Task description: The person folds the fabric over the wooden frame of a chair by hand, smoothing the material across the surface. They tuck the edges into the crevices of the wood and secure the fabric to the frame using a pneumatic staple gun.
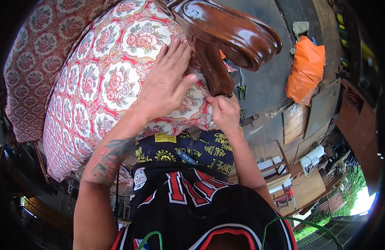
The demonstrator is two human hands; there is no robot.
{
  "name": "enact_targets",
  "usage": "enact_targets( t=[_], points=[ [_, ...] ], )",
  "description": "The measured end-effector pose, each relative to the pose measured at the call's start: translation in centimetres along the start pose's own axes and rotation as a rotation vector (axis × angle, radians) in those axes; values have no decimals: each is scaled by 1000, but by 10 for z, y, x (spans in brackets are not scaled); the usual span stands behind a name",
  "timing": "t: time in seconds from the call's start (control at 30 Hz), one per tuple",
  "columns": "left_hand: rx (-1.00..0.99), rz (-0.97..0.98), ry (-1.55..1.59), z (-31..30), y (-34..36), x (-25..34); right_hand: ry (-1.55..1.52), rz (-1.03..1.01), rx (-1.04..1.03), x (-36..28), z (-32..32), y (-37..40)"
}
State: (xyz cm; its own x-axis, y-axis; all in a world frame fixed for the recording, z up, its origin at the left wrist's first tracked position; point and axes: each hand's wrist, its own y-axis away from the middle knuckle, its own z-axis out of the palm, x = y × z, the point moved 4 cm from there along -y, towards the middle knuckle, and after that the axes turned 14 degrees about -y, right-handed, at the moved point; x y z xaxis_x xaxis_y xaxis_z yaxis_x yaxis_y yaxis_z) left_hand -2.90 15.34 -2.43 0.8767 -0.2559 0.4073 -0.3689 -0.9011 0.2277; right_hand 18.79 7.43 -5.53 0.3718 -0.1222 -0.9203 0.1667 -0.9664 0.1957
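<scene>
We find the left hand (167, 81) open, pressed flat on the flowered cover (113, 83), likely to hold it smooth. The right hand (226, 113) pinches the cover's corner below the wooden armrest (232, 29), seemingly keeping it tight. We note curled right fingertips hidden; the armrest's upper end is cut off.

Pretty bright, but the glossy brown carved wooden armrest (250, 31) throws glare, lower right's blown out, and fisheye edges go black.
</scene>
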Motion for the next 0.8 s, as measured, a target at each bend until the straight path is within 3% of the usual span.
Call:
enact_targets(
  t=[0.03,0.07,0.13,0.17,0.2,0.27,0.43,0.5,0.63,0.73,0.8],
  points=[
    [-47,30,174,-13,0,-15,1,-13,-7,0,-1,-2],
    [-65,88,-298,-30,-1,-32,5,18,-22,0,-1,-1],
    [-32,23,-288,-34,10,-73,7,46,-41,0,-2,0],
    [-135,-15,-320,-23,17,-75,-3,62,-44,1,-2,0],
    [-109,103,-382,-21,16,-60,-16,79,-49,1,-2,-1],
    [-131,158,-365,-16,10,-47,-16,102,-63,0,-3,0],
    [-97,130,-281,-14,11,-39,1,74,-52,-2,-2,-3],
    [-89,158,-270,-14,10,-34,-99,187,-49,2,-2,1],
    [-71,244,-353,-8,11,-30,-264,203,9,-9,-2,1],
    [-65,201,-301,-10,10,-24,-457,383,101,-12,-10,8],
    [-62,199,-284,-10,8,-21,-819,674,209,7,-12,19]
  ],
)
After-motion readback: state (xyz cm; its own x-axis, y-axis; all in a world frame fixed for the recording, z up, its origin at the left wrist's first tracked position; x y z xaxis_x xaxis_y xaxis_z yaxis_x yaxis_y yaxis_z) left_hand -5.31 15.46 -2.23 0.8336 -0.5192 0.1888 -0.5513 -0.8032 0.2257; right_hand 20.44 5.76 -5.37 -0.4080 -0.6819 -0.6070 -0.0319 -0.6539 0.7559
